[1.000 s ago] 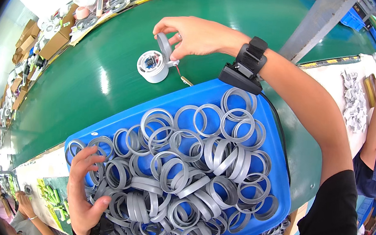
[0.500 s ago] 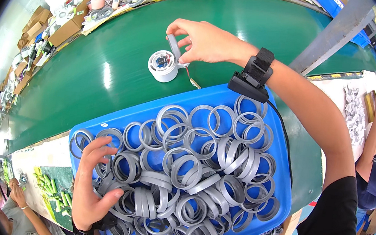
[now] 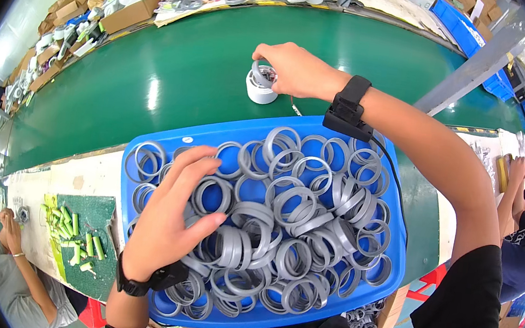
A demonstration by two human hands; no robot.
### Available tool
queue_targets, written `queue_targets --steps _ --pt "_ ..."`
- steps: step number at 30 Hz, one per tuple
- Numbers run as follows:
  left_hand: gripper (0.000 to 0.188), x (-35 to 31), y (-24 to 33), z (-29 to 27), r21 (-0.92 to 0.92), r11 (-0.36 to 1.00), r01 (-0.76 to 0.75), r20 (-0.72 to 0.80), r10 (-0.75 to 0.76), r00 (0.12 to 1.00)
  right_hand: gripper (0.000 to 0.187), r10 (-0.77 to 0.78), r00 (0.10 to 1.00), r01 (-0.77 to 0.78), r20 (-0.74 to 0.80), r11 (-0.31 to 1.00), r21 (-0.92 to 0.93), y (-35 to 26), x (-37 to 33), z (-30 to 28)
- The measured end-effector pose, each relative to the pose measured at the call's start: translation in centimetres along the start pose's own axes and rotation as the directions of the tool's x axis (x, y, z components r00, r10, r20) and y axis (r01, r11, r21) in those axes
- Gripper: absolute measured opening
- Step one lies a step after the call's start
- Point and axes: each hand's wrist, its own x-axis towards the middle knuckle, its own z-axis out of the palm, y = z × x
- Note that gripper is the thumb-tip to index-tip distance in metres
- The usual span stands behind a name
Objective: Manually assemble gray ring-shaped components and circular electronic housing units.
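My right hand pinches a grey ring and holds it tilted at the open top of a white round housing. The housing stands on the green conveyor belt, and a short wire with a small end piece comes out beside it. My fingers partly cover the circuitry inside. My left hand is open, thumb and fingers apart, above the left part of a blue tray. Many loose grey rings lie heaped in that tray; whether the left fingers touch any cannot be told.
A metal post rises at the right beyond the belt. Boxes and white parts crowd the belt's far side. Green tubes lie on a mat at left. Co-workers' hands show at left and right.
My right hand has brought the grey ring from upright beside the housing to tilted over its opening. My left hand stays open above the rings. The whole view has shifted.
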Motion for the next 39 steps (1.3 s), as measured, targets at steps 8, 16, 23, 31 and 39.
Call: queue_targets --steps 8,16,23,31,39 --pt "0.054 0.5 -1.2 0.3 -0.016 0.997 -0.075 -0.027 0.074 0.997 0.05 -0.007 0.996 0.027 0.091 0.974 -0.223 -2.1 1.4 0.3" --pt "0.047 0.2 -2.6 0.1 -0.07 0.996 -0.055 -0.104 0.048 0.993 0.052 0.013 0.985 0.061 0.173 0.908 -0.414 -4.2 3.3 1.7" --pt "0.04 0.6 -2.9 -0.4 -0.118 0.99 -0.078 -0.133 0.062 0.989 0.026 -0.074 0.951 0.222 0.301 0.84 -0.495 -4.6 4.3 1.6" --pt "0.034 0.6 -4.1 0.8 -0.152 0.984 -0.092 -0.143 0.07 0.987 0.044 -0.135 0.906 0.334 0.401 0.811 -0.481 -4.1 4.9 1.0" --pt "0.033 0.1 -4.6 0.9 -0.153 0.986 -0.064 -0.144 0.041 0.989 0.058 -0.134 0.837 0.385 0.53 0.833 -0.397 -5.9 6.1 -0.3"
